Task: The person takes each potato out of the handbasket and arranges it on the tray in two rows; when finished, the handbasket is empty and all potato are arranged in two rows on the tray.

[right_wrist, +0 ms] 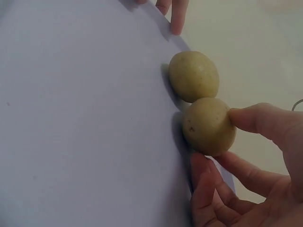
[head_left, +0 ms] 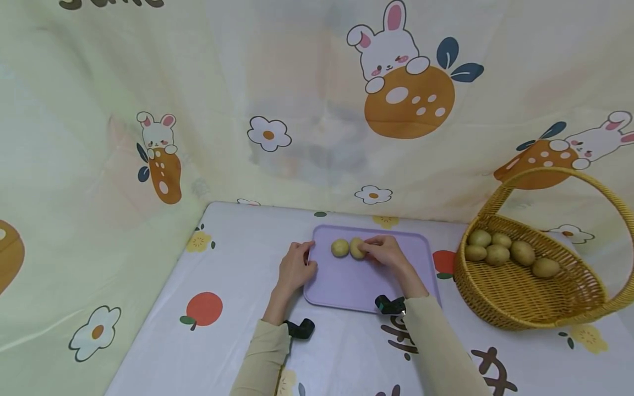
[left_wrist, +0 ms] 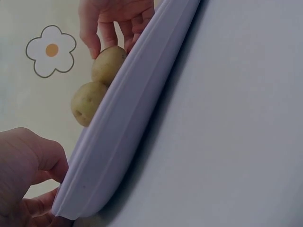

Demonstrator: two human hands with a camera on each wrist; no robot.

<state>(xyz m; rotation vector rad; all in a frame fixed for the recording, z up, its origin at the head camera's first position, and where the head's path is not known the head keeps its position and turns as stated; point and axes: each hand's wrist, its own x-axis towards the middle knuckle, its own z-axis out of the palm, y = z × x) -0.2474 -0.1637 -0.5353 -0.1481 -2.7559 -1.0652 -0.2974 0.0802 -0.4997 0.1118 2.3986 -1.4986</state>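
A lilac tray [head_left: 366, 286] lies on the table with two small round potatoes side by side near its far edge. My right hand [head_left: 386, 252] pinches the right-hand potato [right_wrist: 208, 126] between thumb and fingers, over the tray. Right against it sits the other potato [right_wrist: 193, 75], which no hand touches. At the tray's left side, my left hand [head_left: 295, 267] grips the rim, thumb and fingers about the edge in the left wrist view. Part of the held potato is hidden behind the right fingers in the head view.
To the right of the tray stands a yellow woven basket [head_left: 495, 305] with a tall arched handle. Several potatoes [head_left: 497, 254] lie in its left and far part. A patterned cloth [head_left: 238, 330] covers the table, and a printed curtain [head_left: 317, 99] hangs behind it.
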